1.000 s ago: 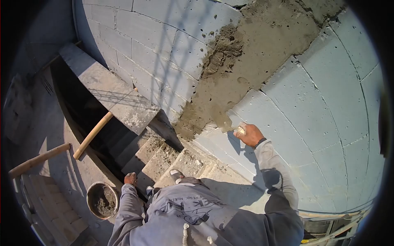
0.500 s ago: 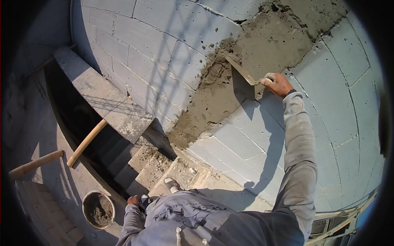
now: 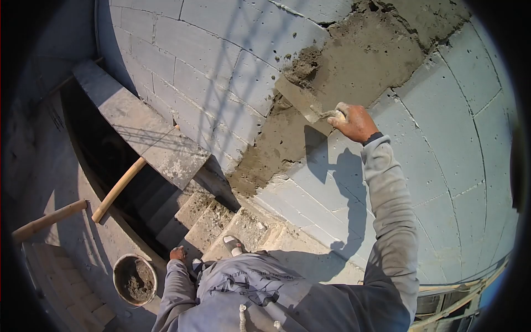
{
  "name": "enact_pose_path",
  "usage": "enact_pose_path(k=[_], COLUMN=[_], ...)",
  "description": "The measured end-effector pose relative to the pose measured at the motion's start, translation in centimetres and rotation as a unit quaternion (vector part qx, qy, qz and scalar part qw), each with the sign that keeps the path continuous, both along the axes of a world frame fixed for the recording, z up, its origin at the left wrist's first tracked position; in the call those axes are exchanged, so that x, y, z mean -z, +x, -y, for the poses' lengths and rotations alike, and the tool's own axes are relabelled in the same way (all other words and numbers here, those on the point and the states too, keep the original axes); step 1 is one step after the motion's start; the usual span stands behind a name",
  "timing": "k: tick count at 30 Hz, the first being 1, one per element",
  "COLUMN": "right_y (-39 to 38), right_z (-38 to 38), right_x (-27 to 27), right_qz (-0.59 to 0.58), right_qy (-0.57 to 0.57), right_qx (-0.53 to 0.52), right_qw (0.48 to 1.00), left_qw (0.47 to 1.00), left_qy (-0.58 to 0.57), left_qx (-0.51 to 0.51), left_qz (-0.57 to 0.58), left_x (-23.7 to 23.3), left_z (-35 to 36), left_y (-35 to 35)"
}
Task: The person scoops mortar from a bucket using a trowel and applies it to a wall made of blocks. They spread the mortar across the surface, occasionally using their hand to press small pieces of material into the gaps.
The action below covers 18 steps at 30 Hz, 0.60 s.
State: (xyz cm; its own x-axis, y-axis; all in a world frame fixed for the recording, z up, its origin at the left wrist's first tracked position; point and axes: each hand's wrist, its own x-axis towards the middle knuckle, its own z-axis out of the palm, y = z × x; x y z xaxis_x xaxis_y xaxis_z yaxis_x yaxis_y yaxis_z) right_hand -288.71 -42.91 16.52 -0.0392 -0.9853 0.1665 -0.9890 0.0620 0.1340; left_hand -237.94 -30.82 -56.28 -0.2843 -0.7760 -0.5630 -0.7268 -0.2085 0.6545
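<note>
My right hand point(image 3: 354, 123) is wrapped round the handle of a trowel point(image 3: 298, 99). The trowel's flat blade lies over a band of wet grey mortar point(image 3: 365, 63) that runs diagonally across the block wall point(image 3: 221, 33). A rough lump of mortar point(image 3: 303, 66) sits just above the blade's edge. Down near my body, my left hand point(image 3: 178, 254) looks closed, with its fingers curled; whatever it holds, if anything, is too small to make out.
A bucket of mortar point(image 3: 135, 280) stands at the lower left. Concrete steps point(image 3: 207, 227) descend beside a dark stairwell opening. A grey slab point(image 3: 138, 127) and wooden poles point(image 3: 119, 191) lie to the left. Brown blocks point(image 3: 66, 279) are in the lower left corner.
My right hand and the trowel have moved left, and the blade has turned flatter toward the wall. The mortar lump at the band's upper edge has changed shape.
</note>
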Motion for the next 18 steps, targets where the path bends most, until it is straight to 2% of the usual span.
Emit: enact_pose_path(k=[2,4,5,7,8,9,11,13,15,17,18], right_y=[-0.8,-2.0,-2.5,-3.9,-3.8,-3.7,-3.8,-4.1,-4.7,-5.0,-4.7], right_z=[1.8,4.2,4.9,5.6,5.3,5.3,4.9,4.3,3.4,2.3,1.7], right_x=[3.7,5.5,4.9,3.2,1.8,0.8,-0.7,-2.7,-4.7,-6.8,-7.8], right_qz=[0.006,0.025,0.025,0.059,0.082,0.081,0.053,0.086,0.118,-0.02,-0.066], right_qy=[0.009,-0.012,-0.012,-0.038,-0.03,-0.027,-0.036,-0.029,-0.025,-0.063,-0.065], right_qx=[0.001,0.025,0.021,0.035,0.029,0.027,0.022,0.053,0.087,0.004,0.005], right_qw=[1.0,0.999,0.999,0.997,0.996,0.996,0.998,0.994,0.989,0.998,0.996], left_qw=[0.988,0.973,0.97,0.958,0.979,0.979,0.979,0.982,0.988,0.994,0.987], left_qy=[-0.01,-0.015,-0.017,-0.023,0.024,0.027,0.126,0.117,0.089,0.056,0.128], left_qx=[0.104,0.152,0.158,0.18,0.116,0.114,0.094,0.084,0.065,0.046,-0.097], left_qz=[0.116,0.174,0.186,0.221,0.165,0.164,0.131,0.121,0.104,0.084,-0.017], left_x=[-6.2,-12.5,-12.7,-12.5,-5.2,-5.7,-7.5,-6.4,-3.1,0.3,0.9], left_z=[1.1,1.4,1.2,0.2,-0.8,-1.3,-2.5,-3.6,-4.9,-5.8,-5.7], left_y=[-1.4,-2.1,-1.9,-1.1,0.5,0.4,0.6,0.6,1.1,1.1,0.8])
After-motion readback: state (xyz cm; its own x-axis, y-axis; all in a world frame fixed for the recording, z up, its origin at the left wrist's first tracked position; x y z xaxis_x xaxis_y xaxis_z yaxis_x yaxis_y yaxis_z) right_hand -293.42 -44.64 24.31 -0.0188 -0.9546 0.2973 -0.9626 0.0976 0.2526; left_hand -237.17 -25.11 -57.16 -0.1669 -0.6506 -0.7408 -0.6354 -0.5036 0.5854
